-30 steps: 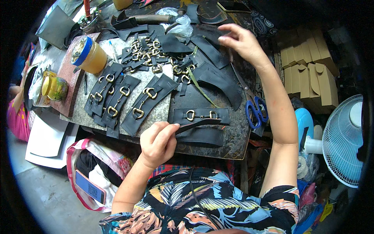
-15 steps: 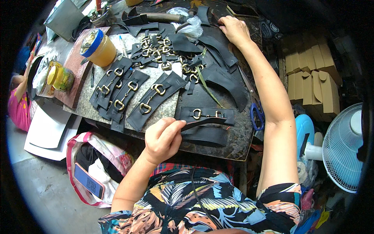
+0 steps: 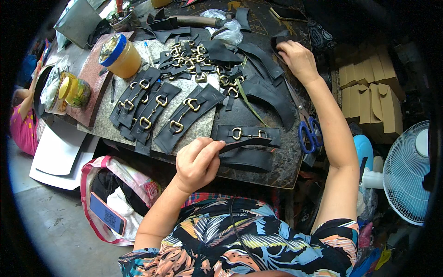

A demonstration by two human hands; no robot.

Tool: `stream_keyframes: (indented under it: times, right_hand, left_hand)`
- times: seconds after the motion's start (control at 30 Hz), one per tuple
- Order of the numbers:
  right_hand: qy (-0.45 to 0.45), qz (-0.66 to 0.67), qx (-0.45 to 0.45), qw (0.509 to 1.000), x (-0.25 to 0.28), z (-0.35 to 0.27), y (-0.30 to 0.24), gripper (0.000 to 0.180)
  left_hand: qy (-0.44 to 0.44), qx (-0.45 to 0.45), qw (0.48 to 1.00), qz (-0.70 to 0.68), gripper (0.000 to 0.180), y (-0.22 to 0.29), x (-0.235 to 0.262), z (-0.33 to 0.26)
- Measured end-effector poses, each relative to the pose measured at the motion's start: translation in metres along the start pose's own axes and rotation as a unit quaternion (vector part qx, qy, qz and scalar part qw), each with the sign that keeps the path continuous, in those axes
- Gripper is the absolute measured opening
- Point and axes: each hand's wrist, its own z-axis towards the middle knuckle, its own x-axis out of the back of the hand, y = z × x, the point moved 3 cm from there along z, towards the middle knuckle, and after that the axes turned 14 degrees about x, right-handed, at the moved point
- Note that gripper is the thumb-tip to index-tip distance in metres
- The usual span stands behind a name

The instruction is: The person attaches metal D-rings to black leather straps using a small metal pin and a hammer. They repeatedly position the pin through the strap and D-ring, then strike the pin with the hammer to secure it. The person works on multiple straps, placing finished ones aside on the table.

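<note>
Head view. With left hand point(image 3: 197, 165), pinches end of dark leather strip point(image 3: 248, 141) between fingers point(image 3: 214, 149), low over surface point(image 3: 287, 160), partly hiding black panel point(image 3: 249, 130) with brass-coloured fitting. With bent fingers of right hand point(image 3: 298, 61), pinches dark curved piece point(image 3: 276, 41). Beside right forearm: blue-handled scissors point(image 3: 304, 115).

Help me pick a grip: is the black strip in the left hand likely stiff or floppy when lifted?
Probably fairly stiff: the black strip reaches out from the left hand with only a slight bend. Likely light, since it looks thin edge-on.
</note>
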Motion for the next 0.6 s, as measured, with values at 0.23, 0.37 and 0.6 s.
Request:
stream_keyframes:
  times: [0.23, 0.37, 0.6]
  right_hand:
    - [-0.010, 0.043, -0.095, 0.994, 0.008, -0.011, 0.008, 0.022]
    - [0.047, 0.326, -0.324, 0.887, 0.021, -0.011, 0.018, 0.020]
    - [0.076, 0.584, -0.254, 0.767, 0.062, -0.028, -0.018, 0.025]
  left_hand:
    - [0.000, -0.004, 1.000, 0.011, 0.039, 0.000, 0.000, 0.000]
    - [0.001, -0.006, 1.000, 0.008, 0.038, 0.000, 0.000, 0.000]
    - [0.005, -0.008, 1.000, -0.006, 0.038, 0.001, -0.001, 0.001]
